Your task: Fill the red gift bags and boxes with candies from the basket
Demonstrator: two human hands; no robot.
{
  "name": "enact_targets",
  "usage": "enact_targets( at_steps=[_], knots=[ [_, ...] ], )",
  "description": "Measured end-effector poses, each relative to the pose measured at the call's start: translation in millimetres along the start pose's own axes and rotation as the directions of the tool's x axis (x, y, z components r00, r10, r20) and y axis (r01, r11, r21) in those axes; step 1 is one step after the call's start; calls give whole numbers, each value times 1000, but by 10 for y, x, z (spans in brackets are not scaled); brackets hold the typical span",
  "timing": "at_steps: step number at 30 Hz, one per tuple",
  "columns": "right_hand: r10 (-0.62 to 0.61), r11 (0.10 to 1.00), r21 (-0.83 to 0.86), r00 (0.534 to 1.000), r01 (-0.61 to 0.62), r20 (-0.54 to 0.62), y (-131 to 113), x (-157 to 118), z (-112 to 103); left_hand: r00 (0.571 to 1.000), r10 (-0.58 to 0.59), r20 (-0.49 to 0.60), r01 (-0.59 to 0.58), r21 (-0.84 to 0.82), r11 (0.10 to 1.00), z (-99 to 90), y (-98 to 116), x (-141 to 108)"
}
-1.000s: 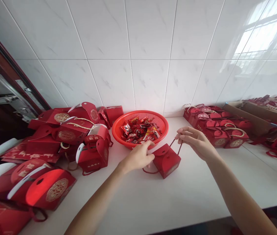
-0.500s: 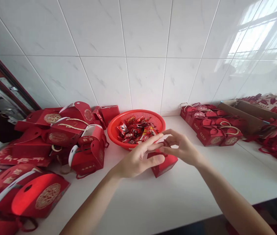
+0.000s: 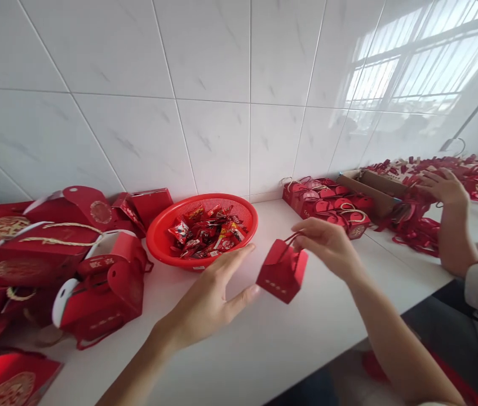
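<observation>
My right hand (image 3: 327, 248) pinches the dark red cord handle of a small red gift box (image 3: 283, 270), which hangs tilted from it over the white counter (image 3: 222, 344). Gold lettering runs along the box's lower front. To its left my left hand (image 3: 213, 296) is open, thumb and fingers apart, a short gap away from the box and holding nothing. Just behind that hand stands a red plastic basket (image 3: 159, 248) with wrapped candies (image 3: 207, 231) in it.
Red gift boxes (image 3: 107, 299) crowd the left side. A cluster of boxes (image 3: 327, 203) stands at the right by the wall, beside an open cardboard box (image 3: 370, 194) and heaped red ribbons (image 3: 420, 231). At far right, another person's hands (image 3: 448, 189) reach over the counter.
My right hand has raised the gift box by its cord. My left hand has drawn away to the left. The view has turned right, bringing another person's hands into sight.
</observation>
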State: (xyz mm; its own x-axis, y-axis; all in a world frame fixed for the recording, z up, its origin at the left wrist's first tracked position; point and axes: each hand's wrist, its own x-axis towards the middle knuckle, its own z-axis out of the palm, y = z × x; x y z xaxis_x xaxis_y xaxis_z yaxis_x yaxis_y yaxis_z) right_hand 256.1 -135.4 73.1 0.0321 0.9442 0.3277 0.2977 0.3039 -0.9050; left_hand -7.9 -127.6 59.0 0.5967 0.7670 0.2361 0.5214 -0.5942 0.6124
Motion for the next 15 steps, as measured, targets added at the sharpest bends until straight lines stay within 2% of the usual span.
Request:
enact_targets(
  at_steps=[2,6,9,11,13,14,15],
  knots=[
    [-10,1000,-20,995,8,-102,-25,-64,-309,1000,-1,-7,1,17,1000,-27,-41,10],
    [-4,993,-114,952,-32,-306,-13,-164,-981,1000,5,-27,-3,63,998,-86,-98,26],
    [81,980,-143,932,-139,-352,24,-163,-1458,997,-10,-76,18,108,994,-169,-134,29],
    [133,957,-178,894,-227,-429,50,-112,-1733,992,-54,-112,69,126,990,-255,-187,33],
    [227,908,-187,817,-374,-531,86,-26,-1964,982,-124,-143,144,133,981,-358,-280,41],
    [246,880,-209,785,-426,-568,113,25,-2060,975,-161,-155,182,134,974,-410,-341,47],
    [221,863,-251,774,-438,-593,146,78,-2144,966,-198,-168,222,136,965,-459,-409,54]
  ],
)
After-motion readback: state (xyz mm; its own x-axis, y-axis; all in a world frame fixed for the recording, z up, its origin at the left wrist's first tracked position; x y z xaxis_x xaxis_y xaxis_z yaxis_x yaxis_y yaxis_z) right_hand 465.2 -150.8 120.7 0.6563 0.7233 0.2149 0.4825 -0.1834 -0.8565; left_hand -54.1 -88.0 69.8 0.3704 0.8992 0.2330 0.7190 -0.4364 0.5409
